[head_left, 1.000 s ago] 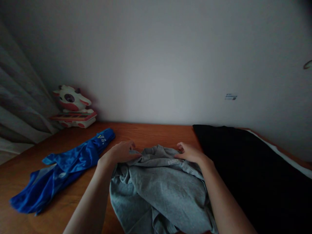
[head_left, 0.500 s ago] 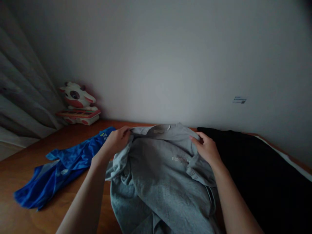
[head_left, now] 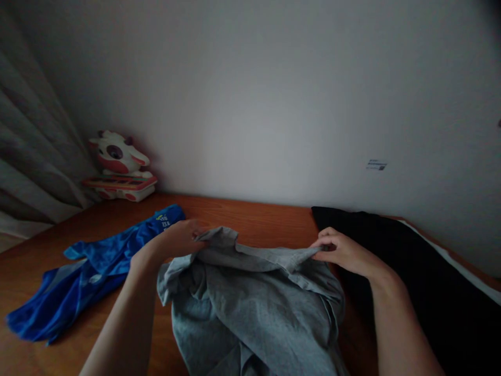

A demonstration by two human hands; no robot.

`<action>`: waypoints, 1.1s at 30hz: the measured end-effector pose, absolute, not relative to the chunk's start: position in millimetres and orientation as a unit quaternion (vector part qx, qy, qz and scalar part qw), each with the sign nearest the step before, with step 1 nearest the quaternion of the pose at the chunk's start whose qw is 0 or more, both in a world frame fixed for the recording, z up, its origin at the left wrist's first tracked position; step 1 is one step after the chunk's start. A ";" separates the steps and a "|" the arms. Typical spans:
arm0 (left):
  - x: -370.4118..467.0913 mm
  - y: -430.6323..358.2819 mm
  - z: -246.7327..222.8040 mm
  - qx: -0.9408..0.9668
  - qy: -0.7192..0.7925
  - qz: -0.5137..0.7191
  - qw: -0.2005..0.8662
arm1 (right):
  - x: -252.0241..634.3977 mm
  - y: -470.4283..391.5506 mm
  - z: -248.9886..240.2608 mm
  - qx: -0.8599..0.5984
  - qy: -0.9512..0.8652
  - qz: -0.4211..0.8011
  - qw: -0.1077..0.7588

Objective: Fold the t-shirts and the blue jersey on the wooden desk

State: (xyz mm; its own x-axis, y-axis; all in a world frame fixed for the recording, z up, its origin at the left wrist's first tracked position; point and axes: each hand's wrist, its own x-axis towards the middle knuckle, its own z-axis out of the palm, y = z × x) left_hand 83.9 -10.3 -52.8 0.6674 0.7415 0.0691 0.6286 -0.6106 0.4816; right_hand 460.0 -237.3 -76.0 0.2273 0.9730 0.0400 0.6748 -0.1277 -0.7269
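A grey T-shirt lies bunched on the wooden table in front of me, its upper part lifted and folded toward me. My left hand pinches the raised cloth at its upper left. At the upper right, my right hand grips the same edge between thumb and fingers. Between the hands the edge sags slightly. The collar opening and chest lettering are hidden in the folds.
A crumpled blue shirt lies left of my left arm. Black cloth covers the right side of the wooden table. A cow-shaped toy keyboard stands at the back left by a curtain; a wall rises behind.
The T-shirt's top edge has come down and toward me, folding over the collar and lettering. Both hands keep hold of it; more table shows behind.
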 end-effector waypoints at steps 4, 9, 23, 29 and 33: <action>62.6 -29.0 -25.8 0.875 0.393 -0.045 0.280 | 454.2 -259.5 -54.2 -0.691 -0.564 0.406 0.197; 70.5 -32.8 -18.0 0.833 0.372 -0.104 0.395 | 443.7 -257.9 -46.8 -0.693 -0.496 0.499 0.159; 128.7 -22.7 -71.7 0.908 0.396 0.002 0.139 | 421.8 -213.7 -81.2 -0.791 -0.537 0.251 0.151; 125.6 -28.5 -81.6 0.908 0.378 -0.144 0.108 | 413.9 -211.2 -85.0 -0.806 -0.506 0.304 0.035; 123.4 -4.6 -108.5 0.908 0.385 -0.136 0.095 | 417.5 -204.5 -90.3 -0.822 -0.522 0.226 0.027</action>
